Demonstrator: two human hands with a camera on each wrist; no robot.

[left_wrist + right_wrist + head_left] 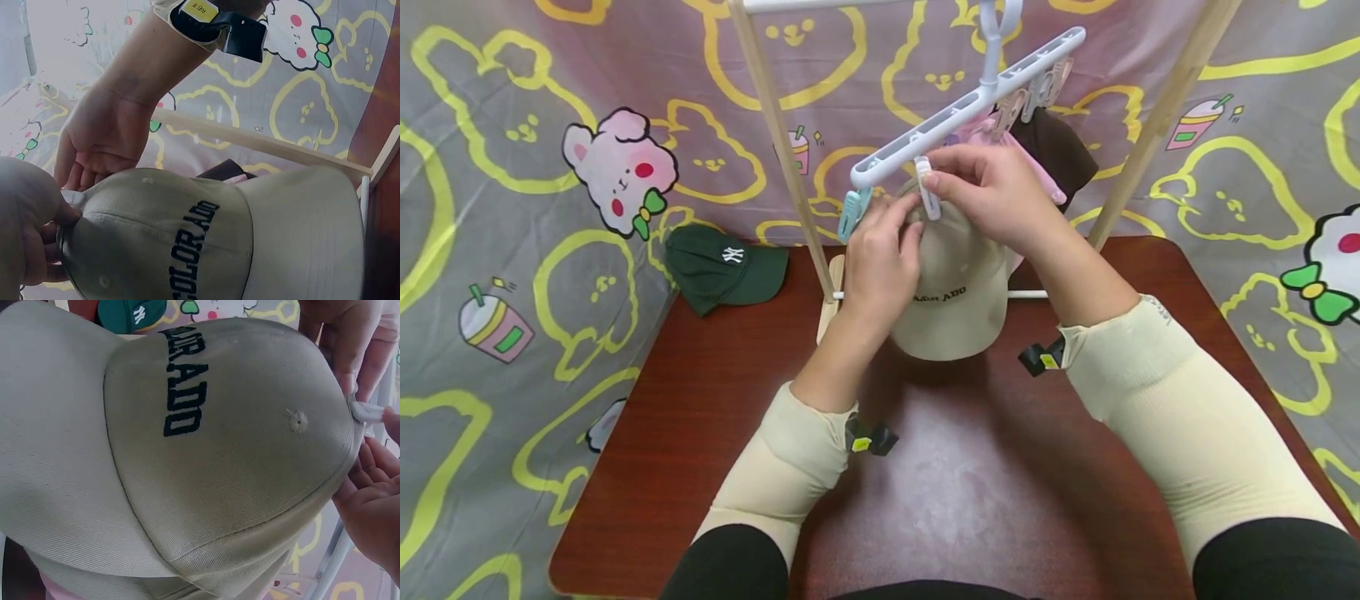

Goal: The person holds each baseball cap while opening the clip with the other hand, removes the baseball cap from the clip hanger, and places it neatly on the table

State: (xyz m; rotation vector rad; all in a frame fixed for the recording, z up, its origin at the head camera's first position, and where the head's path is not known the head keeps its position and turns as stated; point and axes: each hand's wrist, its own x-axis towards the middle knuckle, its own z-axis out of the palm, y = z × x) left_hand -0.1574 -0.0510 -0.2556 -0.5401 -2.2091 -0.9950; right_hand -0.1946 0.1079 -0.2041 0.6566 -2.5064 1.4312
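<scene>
Beige cap: in the head view the cap (958, 262) is upright below the near end of the hanger bar, the top of its crown at the fingertips.
Cap's long axis: crown to brim, running down and toward the person; the brim is lowest, the lettering faces out.
White clip: the clip (930, 197) stands nearly upright at the top of the crown, its upper end by the bar; whether its lower end bites the fabric I cannot tell.
Left hand: at the crown's left, this hand (882, 254) pinches the cap near its top.
Right hand: at the crown's upper right, this hand (1000, 196) pinches the white clip between thumb and fingers.
Nearer hand: neither clearly; both meet at the crown.
Hanger bar: the bar (942, 122) slants from near left to far right, just above the clip.
Teal clip: just left of the left hand, this clip (850, 215) hangs at the bar's near end.
Dark brown cap: beyond the right hand, this cap (1063, 150) sits below the bar's far clips.
Green cap: well apart at left, this cap (718, 268) is at the table's back edge.
</scene>
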